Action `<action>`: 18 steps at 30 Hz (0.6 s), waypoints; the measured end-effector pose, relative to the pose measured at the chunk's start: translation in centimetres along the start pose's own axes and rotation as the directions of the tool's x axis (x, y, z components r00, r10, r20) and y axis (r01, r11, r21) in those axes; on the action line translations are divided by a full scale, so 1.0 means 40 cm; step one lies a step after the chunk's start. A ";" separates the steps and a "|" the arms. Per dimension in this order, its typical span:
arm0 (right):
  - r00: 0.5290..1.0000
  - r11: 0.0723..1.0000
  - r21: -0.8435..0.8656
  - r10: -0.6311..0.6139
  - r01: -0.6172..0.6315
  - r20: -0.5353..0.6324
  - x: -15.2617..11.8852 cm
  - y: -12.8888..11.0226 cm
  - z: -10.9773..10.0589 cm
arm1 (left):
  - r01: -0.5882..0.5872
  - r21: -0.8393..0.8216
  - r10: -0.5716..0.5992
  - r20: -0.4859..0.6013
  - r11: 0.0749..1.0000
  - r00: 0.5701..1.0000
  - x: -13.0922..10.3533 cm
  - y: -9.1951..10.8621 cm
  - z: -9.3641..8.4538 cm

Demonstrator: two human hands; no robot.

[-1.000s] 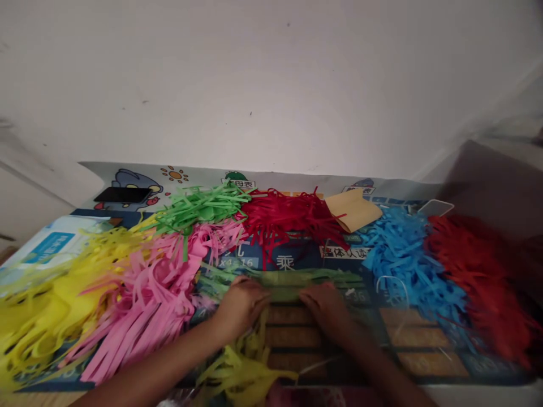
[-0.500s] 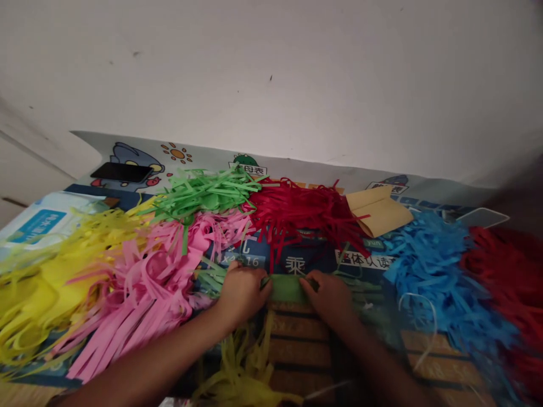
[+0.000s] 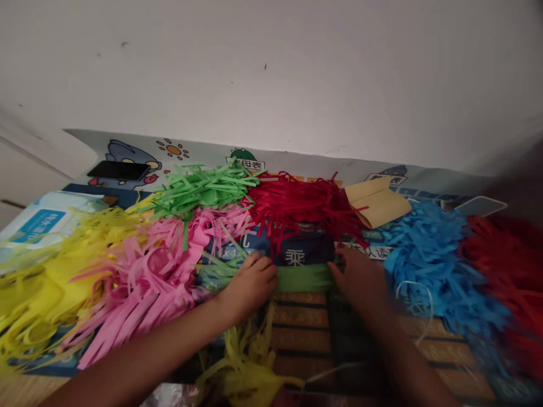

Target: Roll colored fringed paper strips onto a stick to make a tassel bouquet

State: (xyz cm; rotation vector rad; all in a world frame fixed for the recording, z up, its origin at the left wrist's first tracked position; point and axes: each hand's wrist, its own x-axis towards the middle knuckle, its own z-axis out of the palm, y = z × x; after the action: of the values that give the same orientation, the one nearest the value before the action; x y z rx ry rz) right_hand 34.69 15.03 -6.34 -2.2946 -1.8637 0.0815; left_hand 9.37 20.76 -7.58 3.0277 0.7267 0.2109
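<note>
1. Now the left hand (image 3: 254,281) lies bent over the left part of a green fringed strip (image 3: 302,279); half a second ago it was closed there in a fist-like pinch. Whether it grips or only presses cannot be told.
2. The right hand (image 3: 360,277) has moved rightward and loosened from its earlier pinch. Its thumb and fingers look spread at the strip's right part, but blur hides whether anything is held.
3. The strip lies flat in front of the person, and more of its plain middle shows between the hands than before. Pale green tails reach out past the left hand.
4. The pink fringe (image 3: 144,294), light green fringe (image 3: 207,186), dark red fringe (image 3: 303,203) and blue fringe (image 3: 436,265) keep their places around the hands.
5. Beyond the strip, a dark band of printed mat (image 3: 314,246) separates it from the dark red fringe; nearer the person, brown printed rows show beside a yellow fringe (image 3: 250,370).
6. The right forearm has printed rows and a white loop of cord (image 3: 430,305) between it and the blue fringe.
7. The mat's far edge curls up against the wall (image 3: 271,73); light wood of the surface (image 3: 25,390) shows at lower left.
</note>
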 end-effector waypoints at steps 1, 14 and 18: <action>0.991 0.992 0.024 -0.121 0.122 -0.056 -0.012 0.005 -0.012 | -0.063 0.019 0.062 0.041 0.998 0.997 -0.001 0.000 -0.006; 0.844 0.780 0.376 -0.536 0.500 -0.012 -0.018 -0.005 0.076 | 0.158 0.005 -0.158 0.003 0.987 0.987 -0.016 0.039 -0.020; 0.786 0.746 0.321 -0.618 0.583 0.010 -0.022 -0.012 0.056 | 0.205 -0.100 -0.212 -0.060 0.974 0.976 -0.031 0.032 -0.020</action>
State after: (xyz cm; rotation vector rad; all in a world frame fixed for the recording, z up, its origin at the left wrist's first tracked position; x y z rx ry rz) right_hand 33.68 14.49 -8.54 -1.4242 -2.3652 0.3862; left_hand 8.73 19.05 -6.88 2.8419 1.0024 0.3375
